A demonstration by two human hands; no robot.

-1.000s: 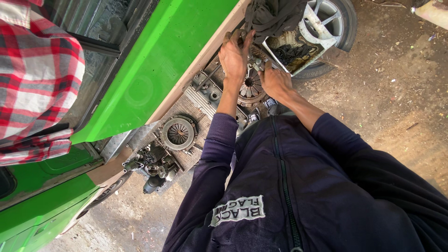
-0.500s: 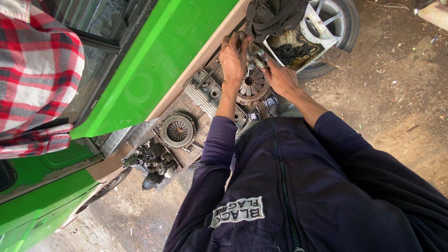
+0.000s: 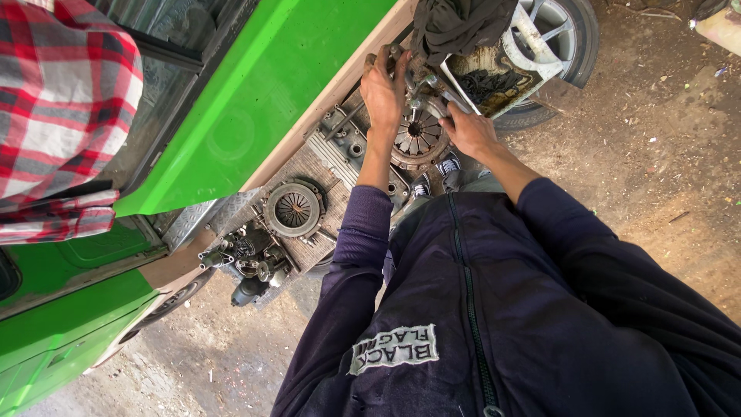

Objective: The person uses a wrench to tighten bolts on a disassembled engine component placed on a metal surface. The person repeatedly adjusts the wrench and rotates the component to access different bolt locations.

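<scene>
Clutch pressure plate (image 3: 417, 137), a round rusty disc with spring fingers radiating from its hub, lies flat on the vehicle's floor edge between the person's two hands, its face turned up toward the camera; being circular, it shows no clear long axis. From the head view, the left hand (image 3: 384, 90) rests above the plate's upper left rim with fingers curled over dark metal parts, though what exactly they grip cannot be told. The right hand (image 3: 468, 128) sits at the plate's right edge, fingers closed around a grey metal tool (image 3: 434, 86) that slants up and left. Just beyond, a shallow metal tray (image 3: 532, 71) holds black oily residue, with a dark cloth (image 3: 457, 23) draped over its upper corner. A second clutch plate (image 3: 293, 208) lies well apart to the lower left, near a greasy engine part (image 3: 245, 266). Green bodywork (image 3: 262, 100) runs alongside, and a car wheel (image 3: 563, 31) stands behind the tray.
</scene>
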